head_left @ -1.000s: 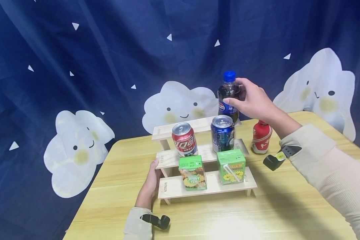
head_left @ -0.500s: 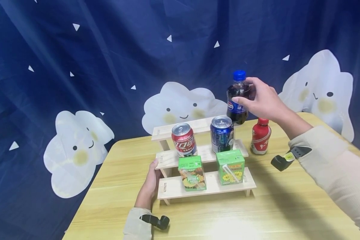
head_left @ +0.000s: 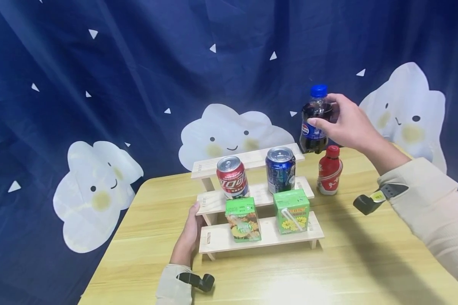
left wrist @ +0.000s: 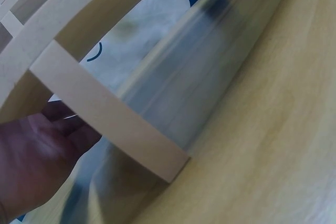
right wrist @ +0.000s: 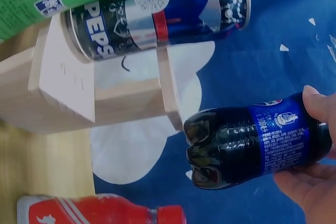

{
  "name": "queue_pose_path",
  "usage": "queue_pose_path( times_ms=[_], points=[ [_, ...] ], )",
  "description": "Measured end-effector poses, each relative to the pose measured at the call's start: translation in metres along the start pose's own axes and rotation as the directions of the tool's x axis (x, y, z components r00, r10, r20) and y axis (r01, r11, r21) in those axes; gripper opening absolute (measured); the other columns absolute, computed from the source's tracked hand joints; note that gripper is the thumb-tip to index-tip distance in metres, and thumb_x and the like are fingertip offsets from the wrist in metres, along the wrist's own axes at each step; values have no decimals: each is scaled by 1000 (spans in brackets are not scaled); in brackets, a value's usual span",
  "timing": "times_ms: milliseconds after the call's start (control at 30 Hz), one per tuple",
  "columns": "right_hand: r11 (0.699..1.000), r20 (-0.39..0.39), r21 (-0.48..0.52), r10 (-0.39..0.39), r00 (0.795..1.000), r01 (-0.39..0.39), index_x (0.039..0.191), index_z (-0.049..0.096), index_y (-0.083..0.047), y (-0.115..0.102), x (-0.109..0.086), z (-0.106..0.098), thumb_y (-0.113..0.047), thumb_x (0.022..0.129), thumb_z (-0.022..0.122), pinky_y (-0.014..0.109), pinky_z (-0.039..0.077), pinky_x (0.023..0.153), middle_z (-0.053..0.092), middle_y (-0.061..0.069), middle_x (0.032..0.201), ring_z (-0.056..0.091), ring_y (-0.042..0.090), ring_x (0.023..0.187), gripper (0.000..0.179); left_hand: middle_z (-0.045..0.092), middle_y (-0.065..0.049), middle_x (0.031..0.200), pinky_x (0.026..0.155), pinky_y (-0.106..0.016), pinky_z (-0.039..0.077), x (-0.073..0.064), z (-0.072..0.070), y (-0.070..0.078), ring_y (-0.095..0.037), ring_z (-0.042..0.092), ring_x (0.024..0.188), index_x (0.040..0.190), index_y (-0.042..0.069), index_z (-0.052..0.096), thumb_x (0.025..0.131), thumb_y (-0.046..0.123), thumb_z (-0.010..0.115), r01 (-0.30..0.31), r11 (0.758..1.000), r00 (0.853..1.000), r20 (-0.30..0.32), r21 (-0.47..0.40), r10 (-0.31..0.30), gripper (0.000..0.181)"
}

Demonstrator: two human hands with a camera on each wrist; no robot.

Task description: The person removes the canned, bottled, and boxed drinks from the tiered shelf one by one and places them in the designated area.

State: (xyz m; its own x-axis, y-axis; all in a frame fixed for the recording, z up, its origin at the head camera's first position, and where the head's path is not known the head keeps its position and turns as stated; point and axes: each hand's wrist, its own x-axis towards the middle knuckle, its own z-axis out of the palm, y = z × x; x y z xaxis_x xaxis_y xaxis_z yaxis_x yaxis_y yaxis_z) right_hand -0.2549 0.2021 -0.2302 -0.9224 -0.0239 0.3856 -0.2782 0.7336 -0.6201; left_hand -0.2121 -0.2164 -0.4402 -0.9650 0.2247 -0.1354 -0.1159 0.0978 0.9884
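My right hand (head_left: 349,123) grips a small Pepsi bottle (head_left: 316,127) with a blue cap, thumb on one side and fingers on the other. The bottle hangs upright in the air, beyond the right end of the top step. In the right wrist view the base of the bottle (right wrist: 226,148) is clear of the wooden stand (right wrist: 68,87). My left hand (head_left: 191,231) holds the left side of the three-step stand (head_left: 213,241); in the left wrist view its fingers (left wrist: 73,127) reach behind a wooden leg (left wrist: 110,111).
A red Coca-Cola can (head_left: 233,180) and a blue Pepsi can (head_left: 280,171) stand on the middle step. Two green drink cartons, one left (head_left: 244,220) and one right (head_left: 291,212), sit on the bottom step. A red bottle (head_left: 329,171) stands on the table (head_left: 137,254) right of the stand.
My right hand has carried the Pepsi bottle to the right, from over the top step's right end out past it. The left hand keeps its place on the stand.
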Motion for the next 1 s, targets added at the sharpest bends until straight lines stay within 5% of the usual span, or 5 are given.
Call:
queue_pose_path(
  times_ms=[1000],
  points=[
    [985, -39, 24, 171, 984, -170, 150, 17, -3, 47, -2, -29, -53, 87, 56, 62, 36, 94, 41, 33, 136, 44, 48, 119, 89, 35, -22, 143, 99, -49, 38, 0, -4, -2, -39, 42, 124, 150, 16, 18, 93, 65, 6, -10, 1000, 1000, 6, 6, 10, 76]
  ],
)
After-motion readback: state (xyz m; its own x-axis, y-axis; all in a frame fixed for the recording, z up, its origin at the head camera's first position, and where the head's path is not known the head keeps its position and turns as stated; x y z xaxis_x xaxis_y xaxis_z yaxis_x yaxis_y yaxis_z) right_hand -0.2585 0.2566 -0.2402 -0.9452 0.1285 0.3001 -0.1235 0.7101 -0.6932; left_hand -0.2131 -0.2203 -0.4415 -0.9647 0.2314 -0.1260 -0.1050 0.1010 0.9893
